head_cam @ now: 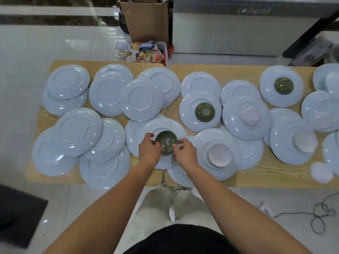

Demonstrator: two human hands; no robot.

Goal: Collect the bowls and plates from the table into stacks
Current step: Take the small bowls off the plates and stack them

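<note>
Front and centre on the table (256, 173), my left hand (149, 149) and right hand (185, 153) curl round the green bowl (166, 141) over a pale plate (172, 125). I'd lift straight up, evenly, so nothing underneath slides.

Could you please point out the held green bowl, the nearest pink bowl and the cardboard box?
Held green bowl (166, 141), head view, its middle.
Nearest pink bowl (220, 156), head view, its middle.
Cardboard box (146, 24), head view, its front wall.

Glossy glazed ceramic plates (140, 99) and green bowl (166, 142) lie on matt wood-grain table (275, 173).
</note>
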